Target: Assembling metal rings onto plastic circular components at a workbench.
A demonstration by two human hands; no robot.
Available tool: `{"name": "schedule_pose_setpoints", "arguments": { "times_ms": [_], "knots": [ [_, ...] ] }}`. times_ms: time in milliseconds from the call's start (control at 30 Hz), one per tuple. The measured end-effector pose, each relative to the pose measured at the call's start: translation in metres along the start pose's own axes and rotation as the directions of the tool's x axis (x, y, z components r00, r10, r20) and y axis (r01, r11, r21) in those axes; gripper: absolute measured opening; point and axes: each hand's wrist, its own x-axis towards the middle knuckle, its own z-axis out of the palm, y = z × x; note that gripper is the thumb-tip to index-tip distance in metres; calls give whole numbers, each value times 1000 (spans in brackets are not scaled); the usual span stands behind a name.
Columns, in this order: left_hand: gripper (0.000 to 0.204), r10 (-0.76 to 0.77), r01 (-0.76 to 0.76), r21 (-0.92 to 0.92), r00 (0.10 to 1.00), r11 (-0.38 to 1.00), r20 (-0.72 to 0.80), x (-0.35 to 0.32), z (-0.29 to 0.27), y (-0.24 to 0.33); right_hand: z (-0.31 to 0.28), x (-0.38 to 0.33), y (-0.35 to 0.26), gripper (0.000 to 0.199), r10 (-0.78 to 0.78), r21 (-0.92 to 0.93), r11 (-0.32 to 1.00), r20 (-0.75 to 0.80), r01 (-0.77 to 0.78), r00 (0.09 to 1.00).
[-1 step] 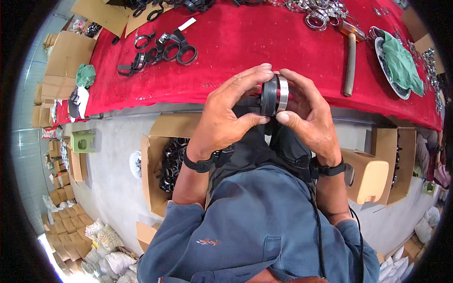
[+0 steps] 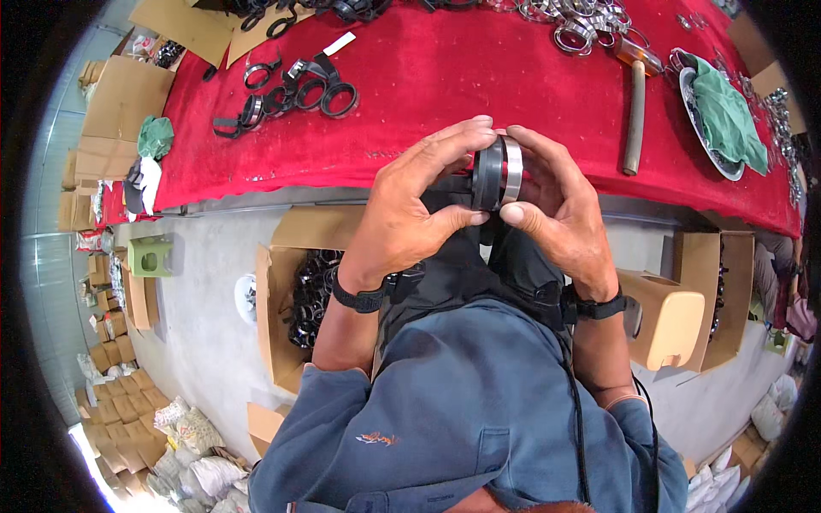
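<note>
In front of my body, by the table's near edge, my left hand (image 2: 419, 197) grips a black ring (image 2: 487, 175) between thumb and fingers. My right hand (image 2: 566, 205) pinches a shiny metal ring (image 2: 512, 171) by its edge, fingers above and thumb below. The two rings stand upright side by side, their faces against or very near each other; whether one sits inside the other I cannot tell. Farther left on the red cloth lie several black rings (image 2: 312, 94), some with metal bands. A hammer (image 2: 634, 115) with a wooden handle rests to the right.
Red cloth (image 2: 410, 94) covers the table. Metal rings (image 2: 581, 26) are heaped at the back; a metal tray (image 2: 693, 111) with green cloth (image 2: 727, 115) lies at right. Below, a carton (image 2: 278, 321) of black parts stands left, a beige plastic stool (image 2: 671, 329) and another carton (image 2: 734, 299) right.
</note>
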Motion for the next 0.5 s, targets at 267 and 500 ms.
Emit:
{"name": "schedule_pose_setpoints", "arguments": {
  "times_ms": [267,500],
  "knots": [
    [78,66,-62,244,998,968,-11,7,3,12,-2,1,4,81,-13,25,1000,-6,13,1000],
    [80,80,-71,269,996,961,-24,7,6,8,0,0,2,79,-4,38,999,-9,5,1000]
  ]
}}
